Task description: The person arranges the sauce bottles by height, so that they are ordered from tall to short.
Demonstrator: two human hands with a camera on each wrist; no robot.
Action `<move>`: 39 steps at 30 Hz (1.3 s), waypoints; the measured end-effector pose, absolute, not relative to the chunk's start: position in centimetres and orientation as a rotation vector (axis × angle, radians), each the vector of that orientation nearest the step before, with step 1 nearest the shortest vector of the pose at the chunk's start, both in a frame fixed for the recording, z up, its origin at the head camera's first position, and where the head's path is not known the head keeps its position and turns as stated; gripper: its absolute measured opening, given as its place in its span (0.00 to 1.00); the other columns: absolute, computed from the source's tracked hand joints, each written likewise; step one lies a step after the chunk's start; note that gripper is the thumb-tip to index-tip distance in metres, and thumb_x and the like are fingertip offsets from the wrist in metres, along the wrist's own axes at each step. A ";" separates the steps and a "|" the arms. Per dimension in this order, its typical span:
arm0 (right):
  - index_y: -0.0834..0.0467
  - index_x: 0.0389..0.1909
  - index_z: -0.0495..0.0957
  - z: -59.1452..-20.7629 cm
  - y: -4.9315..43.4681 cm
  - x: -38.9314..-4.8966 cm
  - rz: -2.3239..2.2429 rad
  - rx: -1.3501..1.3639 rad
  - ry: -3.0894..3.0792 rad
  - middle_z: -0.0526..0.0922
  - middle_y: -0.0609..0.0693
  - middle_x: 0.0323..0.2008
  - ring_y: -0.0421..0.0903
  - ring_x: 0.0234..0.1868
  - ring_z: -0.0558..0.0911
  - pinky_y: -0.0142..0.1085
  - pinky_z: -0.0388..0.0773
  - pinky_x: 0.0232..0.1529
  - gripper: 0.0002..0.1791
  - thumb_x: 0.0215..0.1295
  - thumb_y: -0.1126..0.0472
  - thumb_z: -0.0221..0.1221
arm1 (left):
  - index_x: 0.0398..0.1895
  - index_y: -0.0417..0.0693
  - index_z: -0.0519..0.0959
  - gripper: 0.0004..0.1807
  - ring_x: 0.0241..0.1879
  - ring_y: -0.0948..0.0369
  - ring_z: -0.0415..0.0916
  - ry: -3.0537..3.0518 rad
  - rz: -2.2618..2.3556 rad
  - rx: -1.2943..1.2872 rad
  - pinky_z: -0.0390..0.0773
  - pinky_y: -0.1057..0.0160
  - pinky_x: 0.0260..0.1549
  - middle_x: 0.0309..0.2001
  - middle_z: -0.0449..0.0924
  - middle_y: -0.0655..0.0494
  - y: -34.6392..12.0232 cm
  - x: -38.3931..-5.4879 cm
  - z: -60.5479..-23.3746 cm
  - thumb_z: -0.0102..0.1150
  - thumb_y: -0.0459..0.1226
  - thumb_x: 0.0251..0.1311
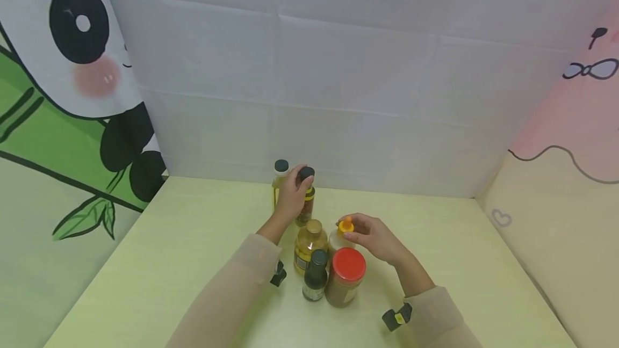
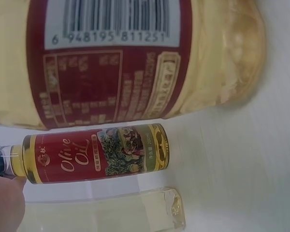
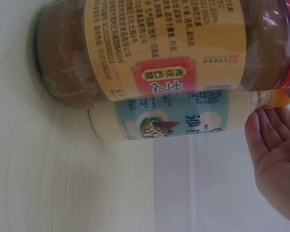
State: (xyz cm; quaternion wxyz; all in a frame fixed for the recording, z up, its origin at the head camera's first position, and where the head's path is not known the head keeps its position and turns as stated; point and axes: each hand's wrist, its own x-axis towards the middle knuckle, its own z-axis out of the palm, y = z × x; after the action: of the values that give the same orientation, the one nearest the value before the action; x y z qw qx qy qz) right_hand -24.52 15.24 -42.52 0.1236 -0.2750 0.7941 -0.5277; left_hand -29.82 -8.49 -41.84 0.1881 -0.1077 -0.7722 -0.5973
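Observation:
My left hand (image 1: 289, 197) grips the dark-capped neck of an olive oil bottle (image 2: 94, 153) with a red label. Beside it stands a taller pale oil bottle (image 1: 280, 176), partly behind the hand. My right hand (image 1: 374, 236) has fingers and thumb around the orange cap (image 1: 346, 225) of a salad dressing bottle (image 3: 176, 116) with a light blue label. In front of that bottle, partly hiding it, stands a red-lidded jar of brown sauce (image 1: 344, 283). A round yellow oil bottle (image 1: 310, 246) and a small dark bottle (image 1: 315, 278) stand between my forearms.
The bottles and jar stand close together on a pale yellow table (image 1: 203, 219). A white wall covering (image 1: 338, 79) rises behind the table. Painted side panels, one with a panda (image 1: 82, 42), flank it.

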 end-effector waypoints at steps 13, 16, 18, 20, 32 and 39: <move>0.62 0.57 0.75 -42.4 15.1 -24.4 -1.540 -0.805 2.320 0.78 0.56 0.53 0.55 0.57 0.77 0.46 0.75 0.56 0.19 0.67 0.62 0.61 | 0.68 0.35 0.63 0.26 0.63 0.47 0.67 -2.177 -1.744 -0.273 0.68 0.55 0.60 0.65 0.65 0.36 -8.5 -30.1 -42.2 0.52 0.38 0.72; 0.62 0.57 0.76 -42.4 15.1 -24.5 -1.536 -0.802 2.326 0.79 0.55 0.53 0.54 0.57 0.77 0.45 0.75 0.56 0.19 0.67 0.61 0.62 | 0.68 0.35 0.63 0.26 0.64 0.47 0.66 -2.175 -1.752 -0.274 0.67 0.55 0.61 0.65 0.64 0.36 -8.6 -30.3 -42.3 0.52 0.37 0.72; 0.62 0.57 0.76 -42.5 15.1 -24.5 -1.536 -0.802 2.327 0.79 0.55 0.53 0.54 0.57 0.77 0.44 0.75 0.56 0.19 0.67 0.61 0.62 | 0.67 0.34 0.63 0.26 0.65 0.47 0.65 -2.172 -1.755 -0.276 0.67 0.56 0.61 0.65 0.64 0.36 -8.6 -30.3 -42.4 0.52 0.37 0.72; 0.62 0.57 0.75 -42.5 15.1 -24.5 -1.541 -0.805 2.323 0.78 0.56 0.53 0.55 0.57 0.77 0.45 0.75 0.56 0.19 0.67 0.62 0.61 | 0.67 0.35 0.63 0.26 0.65 0.47 0.65 -2.172 -1.757 -0.281 0.67 0.56 0.61 0.65 0.64 0.36 -8.6 -30.4 -42.4 0.53 0.37 0.72; 0.61 0.56 0.76 -42.7 15.1 -24.7 -1.533 -0.804 2.329 0.79 0.55 0.53 0.55 0.57 0.77 0.45 0.74 0.56 0.18 0.67 0.61 0.61 | 0.71 0.36 0.59 0.32 0.66 0.46 0.63 -2.165 -1.772 -0.247 0.65 0.51 0.62 0.68 0.64 0.39 -8.7 -30.1 -42.8 0.57 0.37 0.69; 0.62 0.56 0.76 -42.7 15.2 -24.7 -1.535 -0.793 2.328 0.78 0.56 0.53 0.56 0.57 0.77 0.45 0.75 0.55 0.19 0.67 0.61 0.62 | 0.73 0.36 0.56 0.35 0.68 0.47 0.60 -2.175 -1.742 -0.244 0.61 0.54 0.65 0.70 0.60 0.40 -8.7 -29.3 -42.9 0.58 0.37 0.69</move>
State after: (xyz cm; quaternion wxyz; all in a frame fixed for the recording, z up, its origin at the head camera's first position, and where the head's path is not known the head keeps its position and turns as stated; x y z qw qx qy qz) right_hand -24.69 15.23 -42.71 0.1212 -0.2715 0.7972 -0.5255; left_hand -29.31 -8.67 -42.92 0.1710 -0.0859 -0.7661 -0.6136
